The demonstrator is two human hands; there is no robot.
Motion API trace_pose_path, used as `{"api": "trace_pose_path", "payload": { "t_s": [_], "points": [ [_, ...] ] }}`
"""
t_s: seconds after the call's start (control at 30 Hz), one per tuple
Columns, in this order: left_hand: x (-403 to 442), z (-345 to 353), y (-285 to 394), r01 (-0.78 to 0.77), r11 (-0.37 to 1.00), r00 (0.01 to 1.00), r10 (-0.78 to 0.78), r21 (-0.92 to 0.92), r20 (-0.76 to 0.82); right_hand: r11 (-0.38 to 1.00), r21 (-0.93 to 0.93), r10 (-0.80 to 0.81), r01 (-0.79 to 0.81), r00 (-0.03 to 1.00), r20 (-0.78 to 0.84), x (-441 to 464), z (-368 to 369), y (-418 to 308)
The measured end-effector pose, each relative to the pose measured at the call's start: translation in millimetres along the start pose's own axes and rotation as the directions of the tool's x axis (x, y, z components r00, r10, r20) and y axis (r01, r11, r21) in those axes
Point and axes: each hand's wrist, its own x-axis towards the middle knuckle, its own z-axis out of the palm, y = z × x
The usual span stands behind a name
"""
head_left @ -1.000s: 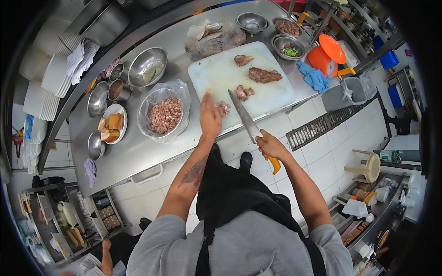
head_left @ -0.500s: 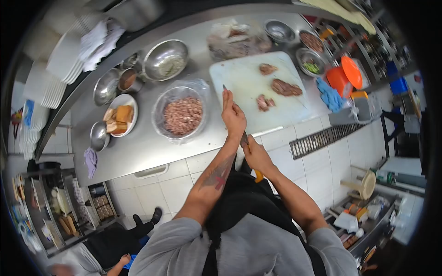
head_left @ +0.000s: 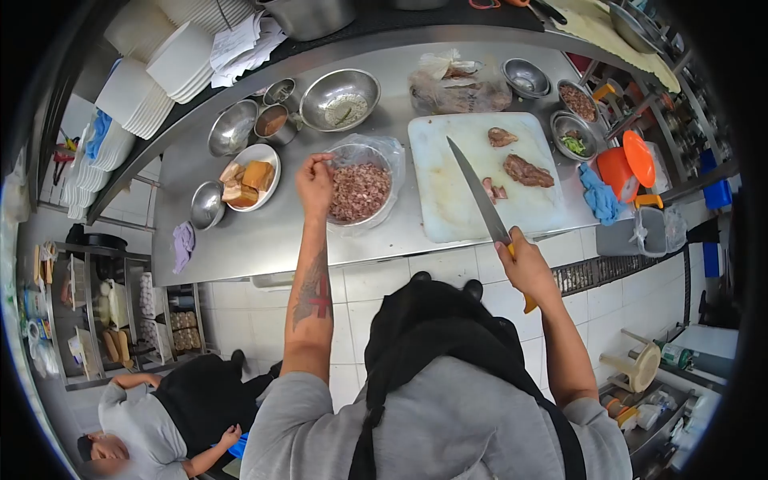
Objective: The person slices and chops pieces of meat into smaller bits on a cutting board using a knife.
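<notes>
My left hand (head_left: 314,184) is over the left rim of a plastic-lined bowl of chopped meat (head_left: 358,192); its fingers are curled together, and what they hold, if anything, is too small to tell. In my right hand (head_left: 526,262) is the yellow handle of a long knife (head_left: 483,192). The blade lies over the white cutting board (head_left: 448,216), its tip pointing up and left. To the right of the blade are small cut pieces (head_left: 494,190), a larger meat chunk (head_left: 528,171) and a smaller chunk (head_left: 502,137).
Left are a plate of pork blocks (head_left: 250,178), metal bowls (head_left: 341,100) and a purple cloth (head_left: 182,245). Behind the board lies a bagged item (head_left: 460,88). Right are a bowl with greens (head_left: 574,136), a blue cloth (head_left: 600,194) and an orange container (head_left: 618,172). A co-worker (head_left: 168,408) is lower left.
My left hand has moved from the board to the meat bowl. The knife swung across to my left hand, then back over the board. The chopped bits at the board's front-left edge are gone.
</notes>
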Motion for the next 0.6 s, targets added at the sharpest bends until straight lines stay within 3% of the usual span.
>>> {"api": "trace_pose_path", "payload": {
  "t_s": [0.03, 0.1, 0.13, 0.17, 0.2, 0.23, 0.27, 0.3, 0.33, 0.37, 0.4, 0.43, 0.5, 0.57, 0.6],
  "points": [
    [-3.6, -0.6, 1.1, 0.001, 0.964, 1.0, 0.005, 0.268, -0.023, 1.0, -0.006, -0.009, 0.009, 1.0, 0.001, -2.5, -8.9, 7.9],
    [-9.2, 0.3, 3.7, 0.004, 0.854, 0.999, 0.025, 0.52, -0.047, 0.994, 0.074, -0.074, 0.079, 0.995, -0.068, -6.5, -25.7, 22.3],
    [-14.5, 2.1, -0.1, -0.266, 0.73, 0.961, 0.255, 0.629, 0.109, 0.994, 0.081, -0.073, 0.079, 0.995, -0.069, -7.5, -31.7, 29.8],
    [-17.3, 5.9, -4.6, -0.511, 0.536, 0.848, 0.44, 0.672, 0.294, 0.979, 0.172, -0.093, 0.108, 0.991, -0.094, -8.7, -38.3, 39.4],
    [-17.6, 6.6, -6.0, -0.519, 0.538, 0.846, 0.437, 0.665, 0.307, 0.957, 0.26, -0.102, 0.131, 0.987, -0.12, -11.4, -45.0, 50.7],
    [-19.4, 7.9, -6.5, -0.569, 0.515, 0.798, 0.533, 0.641, 0.281, 0.958, 0.265, -0.08, 0.11, 0.989, -0.123, -16.5, -50.2, 57.3],
    [-20.7, 19.8, -11.9, -0.622, 0.489, 0.738, 0.626, 0.612, 0.251, 0.923, 0.379, 0.08, -0.071, 0.997, -0.008, -19.2, -54.7, 59.6],
    [-26.8, 41.8, -5.2, -0.637, 0.496, 0.734, 0.625, 0.59, 0.268, 0.845, 0.471, 0.222, -0.252, 0.968, 0.119, -20.4, -60.7, 65.8],
    [-39.0, 62.3, 11.2, -0.548, 0.54, 0.793, 0.579, 0.639, 0.19, 0.834, 0.481, 0.248, -0.271, 0.962, 0.112, -20.9, -59.8, 81.0],
    [-49.5, 80.5, 18.5, -0.448, 0.577, 0.843, 0.527, 0.683, 0.108, 0.92, 0.336, 0.2, -0.203, 0.979, 0.043, -19.0, -51.4, 96.9],
    [-56.6, 101.9, 9.1, -0.51, 0.591, 0.841, 0.495, 0.625, 0.218, 0.976, 0.175, 0.137, -0.133, 0.99, -0.011, -21.1, -45.8, 107.7],
    [-63.9, 127.2, 0.9, -0.566, 0.605, 0.821, 0.471, 0.56, 0.322, 0.954, 0.231, 0.181, -0.191, 0.982, 0.062, -24.7, -46.7, 111.9],
    [-90.1, 188.3, 12.1, -0.523, 0.677, 0.805, 0.194, 0.517, 0.56, 0.954, 0.255, 0.154, -0.157, 0.987, 0.032, -29.1, -44.8, 122.6],
    [-89.9, 230.8, -21.2, -0.687, 0.605, 0.61, 0.179, 0.402, 0.772, 0.953, 0.257, 0.16, -0.158, 0.987, 0.013, -35.3, -44.3, 124.1],
    [-90.1, 247.0, -26.7, -0.703, 0.605, 0.581, 0.182, 0.375, 0.794, 0.945, 0.275, 0.185, -0.176, 0.983, -0.005, -39.1, -46.5, 120.3]
  ]
}}
